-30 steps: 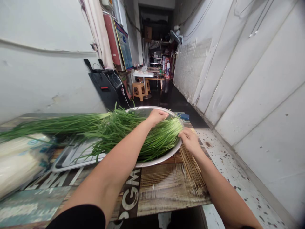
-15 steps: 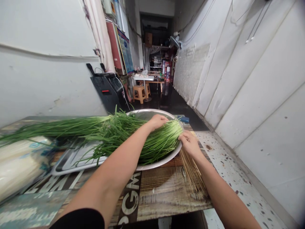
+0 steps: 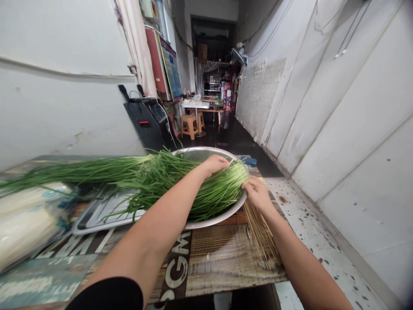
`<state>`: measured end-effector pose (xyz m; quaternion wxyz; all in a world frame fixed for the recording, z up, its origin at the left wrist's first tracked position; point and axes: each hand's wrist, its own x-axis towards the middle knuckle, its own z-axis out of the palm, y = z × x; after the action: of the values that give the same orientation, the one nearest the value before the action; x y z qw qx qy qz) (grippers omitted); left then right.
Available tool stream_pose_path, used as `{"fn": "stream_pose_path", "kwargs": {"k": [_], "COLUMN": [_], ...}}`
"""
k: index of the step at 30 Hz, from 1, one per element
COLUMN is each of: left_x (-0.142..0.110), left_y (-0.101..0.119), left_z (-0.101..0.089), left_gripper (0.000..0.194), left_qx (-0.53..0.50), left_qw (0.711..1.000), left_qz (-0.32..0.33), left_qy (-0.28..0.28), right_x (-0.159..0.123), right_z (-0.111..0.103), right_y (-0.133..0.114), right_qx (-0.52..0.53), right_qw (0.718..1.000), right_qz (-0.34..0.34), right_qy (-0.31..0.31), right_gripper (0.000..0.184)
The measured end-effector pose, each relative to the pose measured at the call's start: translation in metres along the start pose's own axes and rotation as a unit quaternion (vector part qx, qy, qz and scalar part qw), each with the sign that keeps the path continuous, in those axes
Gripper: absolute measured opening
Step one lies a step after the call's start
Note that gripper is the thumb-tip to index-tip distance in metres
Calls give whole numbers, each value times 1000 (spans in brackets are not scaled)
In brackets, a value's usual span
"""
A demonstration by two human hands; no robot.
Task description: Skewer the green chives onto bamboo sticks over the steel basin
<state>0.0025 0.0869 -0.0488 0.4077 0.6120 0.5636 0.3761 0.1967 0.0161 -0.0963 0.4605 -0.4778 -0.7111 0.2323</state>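
Note:
Long green garlic chives (image 3: 213,196) fill a wide metal bowl (image 3: 222,218), their pale cut ends toward the right rim. My left hand (image 3: 217,164) is closed at the upper side of the pale ends, fingers bent down into the stems. At the bowl's right rim, my right hand (image 3: 256,189) pinches at the tips of those same ends. Exactly how many stems each hand grips is hidden. Thin wooden skewers (image 3: 263,234) lie on the table beneath my right wrist.
More chives (image 3: 80,171) stretch left across the table (image 3: 222,258), over a light tray (image 3: 97,217). A plastic-wrapped white package (image 3: 29,219) lies at the left. Behind the bowl is a blue object (image 3: 249,161). A black machine (image 3: 146,120) and stools (image 3: 189,125) stand farther back.
Both hands stay at the pale chive ends with almost no movement. The whole view has shifted slightly.

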Motion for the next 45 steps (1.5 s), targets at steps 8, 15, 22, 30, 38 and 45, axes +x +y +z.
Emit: {"fn": "stream_pose_path", "kwargs": {"k": [8, 15, 22, 30, 38, 45], "left_x": [-2, -5, -4, 1, -2, -6], "left_y": [5, 7, 5, 2, 5, 9], "left_z": [0, 4, 7, 12, 11, 10], "left_gripper": [19, 17, 17, 14, 13, 15], "left_qx": [-71, -63, -66, -72, -73, -84], "left_qw": [997, 998, 998, 997, 997, 996], "left_qz": [-16, -8, -3, 19, 9, -7], "left_qy": [2, 6, 14, 23, 27, 26], "right_x": [0, 0, 0, 0, 0, 1], "right_z": [0, -2, -2, -2, -2, -2], "right_y": [0, -3, -3, -4, -2, -1], "right_qx": [-9, -8, -13, -4, -7, -8], "right_qw": [1000, 1000, 1000, 1000, 1000, 1000], "right_qz": [-5, -11, -10, -4, -7, -9], "right_qy": [-4, -10, -11, -12, -12, -9], "right_gripper": [23, 24, 24, 22, 23, 23]}}
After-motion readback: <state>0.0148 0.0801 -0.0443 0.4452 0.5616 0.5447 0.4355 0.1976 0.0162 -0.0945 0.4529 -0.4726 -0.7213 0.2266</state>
